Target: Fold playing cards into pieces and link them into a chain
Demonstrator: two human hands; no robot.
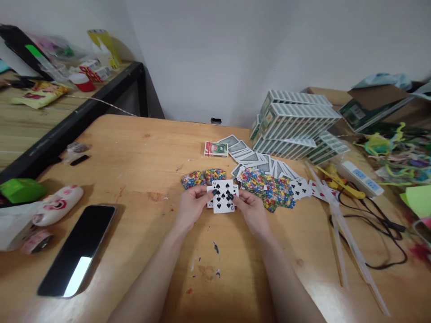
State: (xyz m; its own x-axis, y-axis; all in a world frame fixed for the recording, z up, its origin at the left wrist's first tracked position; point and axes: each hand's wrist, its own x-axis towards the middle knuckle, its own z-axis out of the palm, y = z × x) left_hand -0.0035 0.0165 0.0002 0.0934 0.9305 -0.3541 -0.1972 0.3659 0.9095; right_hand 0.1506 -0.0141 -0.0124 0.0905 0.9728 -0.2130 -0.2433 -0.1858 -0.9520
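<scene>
A nine of spades faces me near the middle of the table, with a jack partly showing behind it on both sides. My left hand pinches the left side of these playing cards, thumb on top. On the right side my right hand grips them the same way. Just beyond lie colourfully patterned cards, a small group at the left and a larger spread at the right. Farther back, grey-backed playing cards lie fanned beside a card box.
Stacked card packs stand at the back right. A power strip, black cable and clear plastic strips lie at the right. At the left are a phone and a white tube-like item. Another table adjoins.
</scene>
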